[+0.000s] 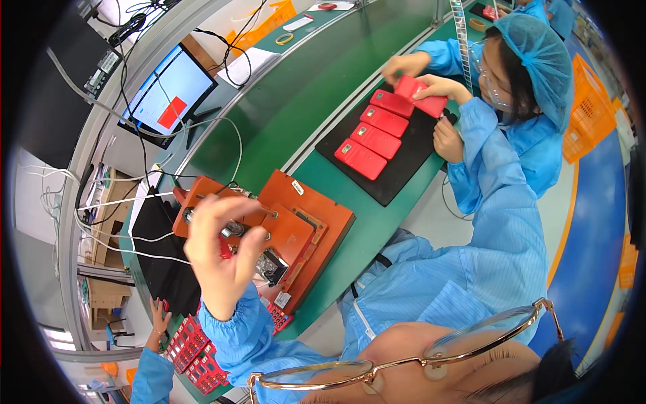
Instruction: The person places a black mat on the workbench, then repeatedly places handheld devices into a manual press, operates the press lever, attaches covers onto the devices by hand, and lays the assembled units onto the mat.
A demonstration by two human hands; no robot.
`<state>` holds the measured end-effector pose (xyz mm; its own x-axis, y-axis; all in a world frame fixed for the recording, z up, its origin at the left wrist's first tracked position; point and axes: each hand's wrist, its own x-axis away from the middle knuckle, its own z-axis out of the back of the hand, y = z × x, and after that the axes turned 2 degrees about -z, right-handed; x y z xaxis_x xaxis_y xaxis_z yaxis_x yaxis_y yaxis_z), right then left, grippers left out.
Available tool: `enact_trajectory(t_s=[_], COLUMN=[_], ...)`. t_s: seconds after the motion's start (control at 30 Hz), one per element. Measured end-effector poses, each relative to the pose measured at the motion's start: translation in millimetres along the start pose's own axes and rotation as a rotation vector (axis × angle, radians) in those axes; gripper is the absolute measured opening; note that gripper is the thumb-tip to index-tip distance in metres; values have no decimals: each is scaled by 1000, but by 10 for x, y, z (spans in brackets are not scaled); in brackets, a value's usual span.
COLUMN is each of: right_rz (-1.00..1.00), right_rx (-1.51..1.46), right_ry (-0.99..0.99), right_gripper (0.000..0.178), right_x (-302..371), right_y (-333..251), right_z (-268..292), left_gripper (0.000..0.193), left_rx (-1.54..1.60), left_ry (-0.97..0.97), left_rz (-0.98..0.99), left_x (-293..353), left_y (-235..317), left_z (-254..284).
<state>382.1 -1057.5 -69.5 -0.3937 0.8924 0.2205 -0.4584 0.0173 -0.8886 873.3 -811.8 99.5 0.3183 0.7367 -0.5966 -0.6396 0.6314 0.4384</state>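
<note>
My left hand (225, 249) is raised over an orange-brown fixture (316, 215), thumb and fingers curved apart with nothing between them. Beneath it, a circuit board with a dark screen (271, 267) sits in the fixture, partly hidden by the hand. My right hand (441, 89) reaches far to the right and grips a flat red handheld device (425, 101) by its near end. That device is above the far end of a black mat (387, 192), where several similar red devices (361, 159) lie side by side in a row.
A co-worker (518, 114) in a blue hairnet has both hands beside the mat. Another person's hand (159, 316) is at lower left near red parts (188, 343). A monitor (171, 94) and loose cables (121, 182) stand beyond the green bench.
</note>
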Motion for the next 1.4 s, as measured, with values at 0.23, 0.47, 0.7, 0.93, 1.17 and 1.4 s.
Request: enact_trajectory(t_s=[0.23, 0.47, 0.7, 0.93, 1.17, 1.4], right_rz=[-98, -311, 442, 689, 662, 227], right_rx=[-62, 884, 1066, 1217, 1149, 692], right_ry=[166, 300, 402, -339, -264, -135], right_gripper=[56, 68, 56, 34, 41, 54], right_x=[-701, -909, -494, -457, 393, 1310], right_y=[387, 979, -195, -1130, -1411, -561], right_z=[203, 205, -939, -2288, -2214, -1887], left_gripper=[21, 14, 29, 39, 67, 80], left_rx=[15, -220, -63, -693, -1048, -940], left_ry=[398, 557, 594, 569, 443, -94], left_rz=[180, 227, 903, 662, 677, 927], left_x=[-680, 556, 3053, 2845, 1850, 1591], left_y=[-922, -1178, -693, -1423, -2931, -3575], left_z=[826, 383, -149, 336, 872, 1020])
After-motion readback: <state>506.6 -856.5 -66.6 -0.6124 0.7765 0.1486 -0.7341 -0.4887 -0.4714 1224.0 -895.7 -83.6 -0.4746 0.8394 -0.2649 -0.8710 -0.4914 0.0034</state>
